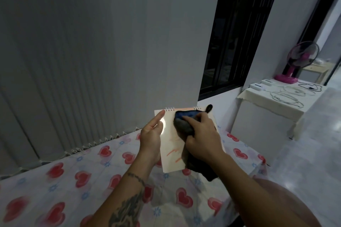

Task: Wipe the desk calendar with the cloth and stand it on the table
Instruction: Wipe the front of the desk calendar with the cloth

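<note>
Desk calendar (170, 145): held above heart-print tablecloth (77, 177), spiral edge far. Left hand (151, 134) grips its left edge; right hand (200, 136) presses bunched cloth (182, 125) on its face.

Two hands (151, 138), one desk calendar (171, 155), one cloth (184, 125), one pink fan (299, 61), two tables (55, 190).

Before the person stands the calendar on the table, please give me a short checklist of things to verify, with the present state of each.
1. Left hand supports the desk calendar at its left edge: ok.
2. Right hand presses the dark cloth on the page: ok.
3. Whole page wiped: cannot tell.
4. Back side wiped: cannot tell.
5. Free place on the table: ok.
6. Calendar standing: not ok, it is held above the table.
</note>
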A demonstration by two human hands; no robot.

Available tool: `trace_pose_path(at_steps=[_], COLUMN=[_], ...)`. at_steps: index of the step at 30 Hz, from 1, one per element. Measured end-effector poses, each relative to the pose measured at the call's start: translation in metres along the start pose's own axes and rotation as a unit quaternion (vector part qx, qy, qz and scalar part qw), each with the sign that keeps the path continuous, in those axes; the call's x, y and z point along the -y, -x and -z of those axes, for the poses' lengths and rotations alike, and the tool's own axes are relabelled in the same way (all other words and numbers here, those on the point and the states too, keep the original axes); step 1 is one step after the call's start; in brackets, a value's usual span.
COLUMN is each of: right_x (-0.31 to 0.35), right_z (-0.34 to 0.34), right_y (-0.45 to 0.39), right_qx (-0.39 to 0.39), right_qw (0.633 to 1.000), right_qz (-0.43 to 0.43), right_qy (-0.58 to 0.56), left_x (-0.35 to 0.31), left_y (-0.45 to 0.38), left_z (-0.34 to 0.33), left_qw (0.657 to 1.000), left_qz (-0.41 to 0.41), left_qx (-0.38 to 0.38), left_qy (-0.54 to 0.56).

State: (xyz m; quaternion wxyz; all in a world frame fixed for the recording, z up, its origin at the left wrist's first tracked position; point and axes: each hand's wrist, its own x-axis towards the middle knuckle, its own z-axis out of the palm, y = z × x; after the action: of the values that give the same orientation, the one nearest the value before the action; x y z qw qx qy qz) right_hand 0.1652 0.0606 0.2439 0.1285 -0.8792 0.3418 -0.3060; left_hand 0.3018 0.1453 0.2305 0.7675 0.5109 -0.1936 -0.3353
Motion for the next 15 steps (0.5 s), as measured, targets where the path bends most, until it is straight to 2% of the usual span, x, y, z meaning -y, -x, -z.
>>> trace_pose_path(at_steps=[4, 6, 8, 13, 15], right_x=[0.010, 0.002, -0.008, -0.007, 0.006], right_z=[-0.003, 0.000, 0.004, 0.003, -0.003], right_y=[0.015, 0.025, 0.028, 0.011, 0.013], right_qx=[0.048, 0.069, 0.063, -0.027, -0.033], right_qw=[0.993, 0.989, 0.992, 1.000, 0.999], right_qz=[0.111, 0.131, 0.108, -0.009, -0.010], right_qy=[0.000, -0.014, -0.029, 0.003, 0.025], left_x=[-0.009, -0.014, -0.017, -0.016, -0.015], left_y=[-0.002, -0.004, -0.005, -0.001, 0.003], left_z=[0.004, 0.010, 0.013, 0.010, 0.003], left_qw=[0.999, 0.999, 0.999, 1.000, 1.000], left_qz=[-0.023, -0.028, -0.032, -0.019, -0.021], left_qx=[-0.027, -0.029, -0.028, -0.019, -0.015], left_qy=[0.004, 0.012, 0.018, 0.012, 0.010])
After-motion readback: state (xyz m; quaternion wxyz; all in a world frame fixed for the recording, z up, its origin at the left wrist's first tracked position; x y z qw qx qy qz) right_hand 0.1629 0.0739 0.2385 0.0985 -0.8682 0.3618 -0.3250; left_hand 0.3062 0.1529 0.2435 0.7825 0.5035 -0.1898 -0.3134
